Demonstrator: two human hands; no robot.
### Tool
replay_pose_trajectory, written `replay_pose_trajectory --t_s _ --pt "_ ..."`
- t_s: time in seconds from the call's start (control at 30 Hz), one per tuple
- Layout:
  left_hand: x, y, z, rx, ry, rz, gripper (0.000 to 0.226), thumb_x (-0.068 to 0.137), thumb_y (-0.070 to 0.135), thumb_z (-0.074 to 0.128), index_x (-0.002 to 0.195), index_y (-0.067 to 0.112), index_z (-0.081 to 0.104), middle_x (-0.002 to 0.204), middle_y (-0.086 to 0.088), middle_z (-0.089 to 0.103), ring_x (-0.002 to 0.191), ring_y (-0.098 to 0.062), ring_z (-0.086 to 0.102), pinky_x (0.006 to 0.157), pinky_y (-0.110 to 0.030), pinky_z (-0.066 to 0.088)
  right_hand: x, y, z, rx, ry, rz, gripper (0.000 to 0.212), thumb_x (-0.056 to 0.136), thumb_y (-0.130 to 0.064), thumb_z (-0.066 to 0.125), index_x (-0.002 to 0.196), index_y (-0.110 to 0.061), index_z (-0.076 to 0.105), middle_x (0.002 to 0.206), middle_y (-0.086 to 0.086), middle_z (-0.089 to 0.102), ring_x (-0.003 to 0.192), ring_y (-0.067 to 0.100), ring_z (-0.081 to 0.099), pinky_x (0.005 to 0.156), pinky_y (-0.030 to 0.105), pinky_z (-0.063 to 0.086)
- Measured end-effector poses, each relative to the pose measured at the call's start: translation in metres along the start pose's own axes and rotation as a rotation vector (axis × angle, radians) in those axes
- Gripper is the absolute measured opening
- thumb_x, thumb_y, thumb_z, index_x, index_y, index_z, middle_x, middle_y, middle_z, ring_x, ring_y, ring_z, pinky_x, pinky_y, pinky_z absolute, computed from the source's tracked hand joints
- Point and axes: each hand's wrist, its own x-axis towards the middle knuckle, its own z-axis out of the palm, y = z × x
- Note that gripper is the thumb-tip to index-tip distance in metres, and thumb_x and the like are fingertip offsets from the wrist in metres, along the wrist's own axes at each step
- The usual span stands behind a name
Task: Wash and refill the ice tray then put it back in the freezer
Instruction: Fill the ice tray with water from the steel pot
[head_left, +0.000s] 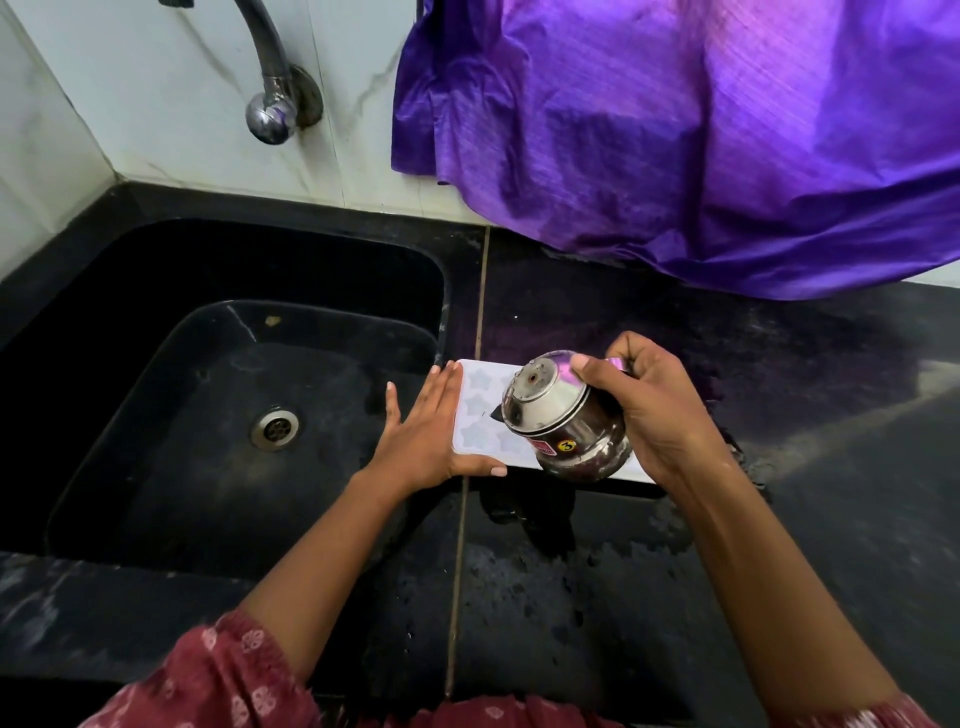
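A white ice tray (480, 415) with star-shaped cells lies flat on the black counter, just right of the sink. My left hand (426, 431) rests against the tray's left edge with straight fingers, the thumb along its near edge. My right hand (649, 410) grips a small steel pot (561, 415), tipped to the left over the tray with its mouth facing the cells. The pot hides the tray's right half.
The black sink (223, 405) with its drain (274, 427) lies to the left, under a chrome tap (270, 111) on the tiled wall. A purple cloth (701, 140) hangs over the counter at the back right. The counter (597, 587) is wet in front.
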Motion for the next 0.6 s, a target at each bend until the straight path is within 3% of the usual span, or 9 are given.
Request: replay_pose_trajectory --t_s 0.43,0.53,0.6 --pt "0.0 0.006 -0.012 0.062 -0.032 -0.035 0.126 0.062 0.083 0.046 0.146 0.014 -0.019 0.154 0.0 -0.027 0.137 -0.01 -0.031 0.107 -0.052 -0.025 0.007 0.011 -0.009 0.293 0.026 0.027 0.039 0.084 0.001 0.055 0.054 -0.016 0.036 0.043 -0.011 0.04 0.045 0.002 0.036 0.047 0.013 0.033" --pt "0.002 0.01 -0.013 -0.089 0.06 0.051 0.137 0.045 0.096 0.031 0.148 0.015 -0.011 0.153 0.007 -0.024 0.135 -0.005 -0.03 0.107 -0.046 -0.026 0.01 0.014 -0.009 0.374 0.04 0.029 0.039 0.084 0.003 0.053 0.054 -0.016 0.038 0.045 -0.009 0.041 0.045 0.002 0.036 0.047 0.013 0.035" --pt "0.001 0.017 -0.015 -0.322 0.136 0.157 0.13 0.043 0.098 0.031 0.147 0.028 -0.002 0.15 0.019 -0.014 0.136 0.002 -0.024 0.108 -0.035 -0.025 0.013 0.014 -0.009 0.433 0.046 0.028 0.038 0.084 0.004 0.051 0.055 -0.015 0.037 0.043 -0.01 0.043 0.042 0.001 0.038 0.045 0.012 0.036"
